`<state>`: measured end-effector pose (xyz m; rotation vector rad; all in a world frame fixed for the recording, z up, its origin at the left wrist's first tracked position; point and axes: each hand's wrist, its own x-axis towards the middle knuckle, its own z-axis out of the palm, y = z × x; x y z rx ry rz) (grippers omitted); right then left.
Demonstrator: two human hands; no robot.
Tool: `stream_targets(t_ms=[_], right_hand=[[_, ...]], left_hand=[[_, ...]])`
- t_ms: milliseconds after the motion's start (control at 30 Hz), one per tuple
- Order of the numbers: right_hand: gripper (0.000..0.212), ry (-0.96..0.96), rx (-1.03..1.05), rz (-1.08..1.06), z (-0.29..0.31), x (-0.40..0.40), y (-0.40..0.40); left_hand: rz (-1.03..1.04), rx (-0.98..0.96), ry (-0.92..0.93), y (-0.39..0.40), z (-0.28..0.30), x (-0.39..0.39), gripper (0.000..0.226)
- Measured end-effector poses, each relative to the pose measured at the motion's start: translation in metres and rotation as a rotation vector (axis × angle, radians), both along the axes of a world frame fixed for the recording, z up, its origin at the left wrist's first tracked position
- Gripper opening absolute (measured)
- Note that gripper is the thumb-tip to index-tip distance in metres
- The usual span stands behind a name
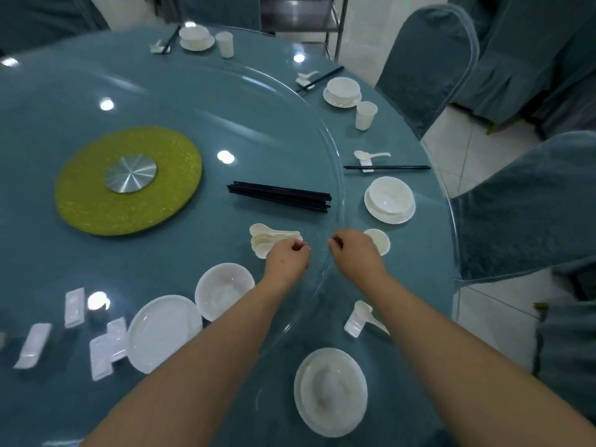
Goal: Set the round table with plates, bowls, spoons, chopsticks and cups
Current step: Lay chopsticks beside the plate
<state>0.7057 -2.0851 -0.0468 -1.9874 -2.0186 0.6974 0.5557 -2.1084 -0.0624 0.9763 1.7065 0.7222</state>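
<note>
- Nearest the camera sits a white bowl on a plate [330,391], on the round table [416,275] just outside the rim of the glass turntable [180,101].
- Just beyond it a spoon lies on a white rest [361,319].
- Both forearms reach forward over the turntable edge; the left hand [287,258] has its fingers curled in, right over the handles of a stack of white spoons [267,238] — whether it grips one I cannot tell.
- The right hand [354,253] is curled too, fingertips tucked; nothing shows in it. A white cup [380,240] stands just beside it, partly hidden.
- A bundle of black chopsticks [280,196] lies on the turntable beyond the spoons.
- To the left, a spare bowl [224,290], an oval plate [164,332] and several white rests [74,306] lie on the glass.
- Finished settings — bowl on plate [390,200], spoon, chopsticks [387,167], cup [366,115] — follow the table's right edge.
- A green mat [129,180] with a metal hub marks the centre.
</note>
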Motion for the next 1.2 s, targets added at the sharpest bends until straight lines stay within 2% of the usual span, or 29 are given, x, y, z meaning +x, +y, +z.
stream_targets(t_ms=[167,400,500,733,1000,1200], right_hand=[[0.021,-0.041,0.03,0.073,-0.004,-0.042,0.06],[0.023,-0.174,0.032,0.149,-0.044,-0.067,0.116],[0.024,-0.255,0.055,0.188,-0.059,-0.069,0.126],[0.021,-0.275,0.177,0.206,-0.076,-0.073,0.123],[0.017,-0.383,0.009,0.309,-0.062,-0.086,0.128],[0.013,-0.345,-0.11,0.305,-0.053,-0.091,0.119]], left_hand=[[0.065,0.027,0.028,0.042,0.009,-0.046,0.012],[0.115,0.026,0.081,0.073,-0.006,-0.09,0.018],[0.104,0.033,0.082,0.078,-0.013,-0.094,0.019],[0.086,0.078,0.065,0.088,-0.025,-0.094,0.021],[0.038,0.124,0.112,0.086,-0.026,-0.087,0.022],[0.045,0.125,0.106,0.074,-0.016,-0.091,0.017]])
